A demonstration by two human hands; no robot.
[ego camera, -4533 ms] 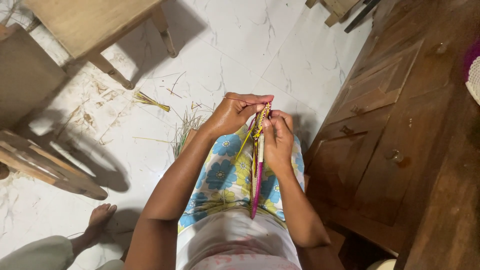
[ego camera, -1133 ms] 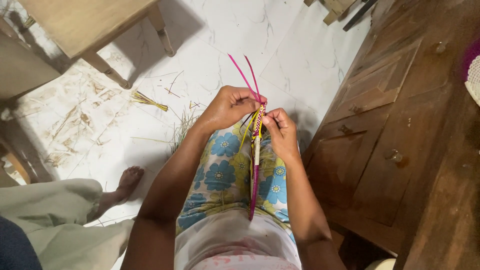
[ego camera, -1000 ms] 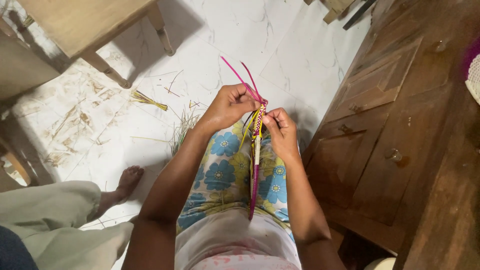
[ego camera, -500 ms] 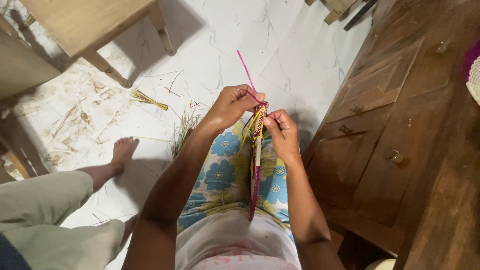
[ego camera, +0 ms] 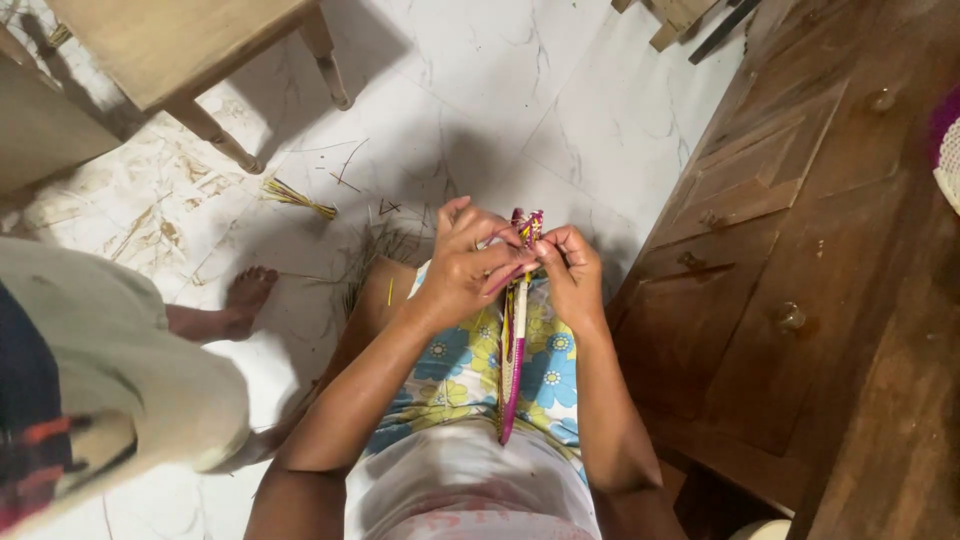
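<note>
From the head view I see my left hand point(ego camera: 462, 270) and my right hand point(ego camera: 570, 272) meeting above my lap, both pinched closed on a narrow woven band of pink, yellow and white strips point(ego camera: 514, 340). The left hand's fingers curl over the band's upper end from the left; the right hand's fingertips grip the same end from the right, so the two hands touch at the top. The band hangs straight down from that grip, over a blue and yellow flowered cloth point(ego camera: 460, 365) on my lap, its pink lower tip ending near a white shirt point(ego camera: 470, 490).

Below and around lies a white marbled tile floor point(ego camera: 480, 90), strewn with dry straw bits. A small bundle of yellowish straw point(ego camera: 296, 197) lies well apart, up and to the left of the hands. A dark brown wooden cabinet with round knobs point(ego camera: 800, 250) stands just to my right. A pale wooden stool point(ego camera: 190, 50) stands at the upper left. Another person's bare foot point(ego camera: 245, 295) rests on the floor to the left, below a light trouser leg point(ego camera: 120, 370).
</note>
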